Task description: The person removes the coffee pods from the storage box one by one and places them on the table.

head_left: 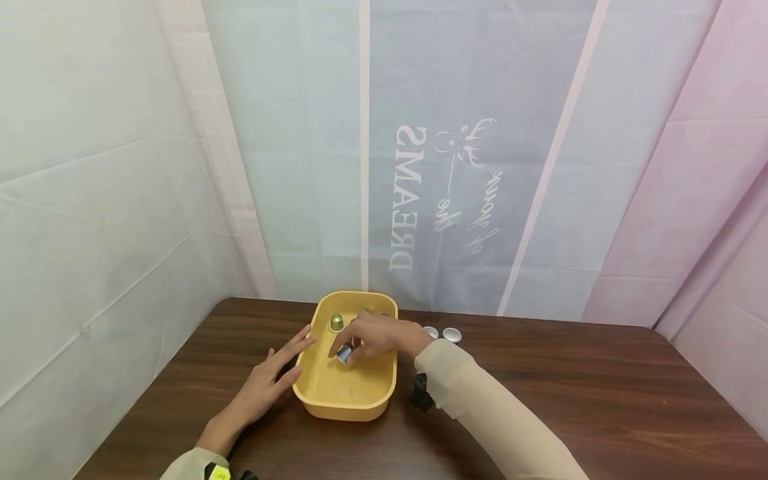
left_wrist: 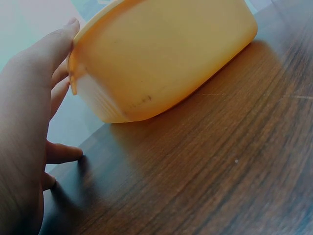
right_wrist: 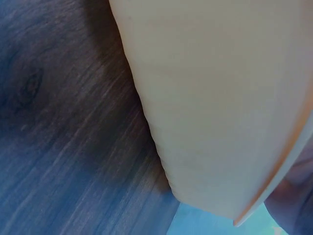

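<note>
A yellow plastic tub (head_left: 345,405) stands on the table. My right hand (head_left: 375,335) reaches down into it and pinches a blue coffee capsule (head_left: 345,354) between thumb and fingers. A green coffee capsule (head_left: 337,322) sits farther back in the tub, its wide rim down. Something behind the right hand, near the tub's back wall, is mostly hidden. My left hand (head_left: 264,383) rests against the tub's left rim with fingers spread and fairly straight; in the left wrist view its thumb (left_wrist: 61,41) touches the rim. The right wrist view mostly shows the tub's outer wall (right_wrist: 210,107).
Two round silver pieces, one (head_left: 452,335) fully visible and another (head_left: 431,331) partly behind the right wrist, lie on the dark wooden table (head_left: 540,373) right of the tub. A printed cloth (head_left: 462,220) hangs just behind the table's back edge.
</note>
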